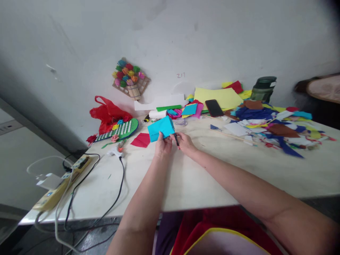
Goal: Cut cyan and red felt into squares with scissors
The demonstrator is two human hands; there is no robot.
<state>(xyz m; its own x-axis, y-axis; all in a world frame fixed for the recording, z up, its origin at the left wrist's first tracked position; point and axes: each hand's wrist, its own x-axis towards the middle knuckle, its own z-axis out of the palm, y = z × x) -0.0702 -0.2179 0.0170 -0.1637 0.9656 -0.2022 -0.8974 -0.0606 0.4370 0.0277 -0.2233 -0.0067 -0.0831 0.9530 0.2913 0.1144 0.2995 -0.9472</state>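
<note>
Blue paper, flat and wide, is pinched at its lower edge by my left hand. My right hand grips a small dark tool, which looks like scissors, upright against the paper's right edge. Both hands are close together over the middle of the table. A red paper piece lies just left of the blue paper. Part of the tool is hidden by my right fingers.
On the white table are a glue gun, a power strip with cables, a red plastic bag, a phone, a heap of paper scraps and a dark bottle.
</note>
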